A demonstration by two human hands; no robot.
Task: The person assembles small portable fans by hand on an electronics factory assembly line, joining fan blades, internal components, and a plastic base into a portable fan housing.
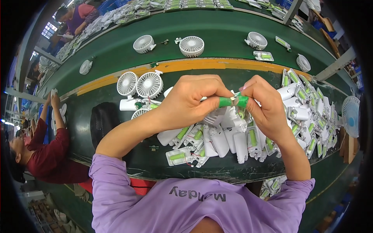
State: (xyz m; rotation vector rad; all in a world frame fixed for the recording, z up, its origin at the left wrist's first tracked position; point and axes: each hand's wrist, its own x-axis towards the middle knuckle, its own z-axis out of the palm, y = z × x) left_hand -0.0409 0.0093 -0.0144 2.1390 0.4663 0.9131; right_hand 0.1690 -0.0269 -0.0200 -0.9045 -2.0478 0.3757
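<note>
My left hand point(192, 97) and my right hand point(268, 106) meet over the middle of the bench, each closed in a pinch. Green tape wraps the thumb tips. Between them is a small white connector point(234, 99), partly hidden by the fingers. A white plastic fan part point(233, 117) hangs just below, and whether a hand supports it is hard to see. Under my hands lies a heap of white handle housings point(219, 141), several with a green battery cell point(253, 138) and thin wires. White fan heads point(150, 85) sit left of my hands.
A larger housing pile point(307, 112) spreads at the right, near a blue-white fan point(351, 116). A black mesh item point(104, 122) lies left. Beyond the yellow edge strip point(175, 67), the green conveyor point(221, 29) carries fan heads and small boards. A co-worker in dark red point(50, 155) works at left.
</note>
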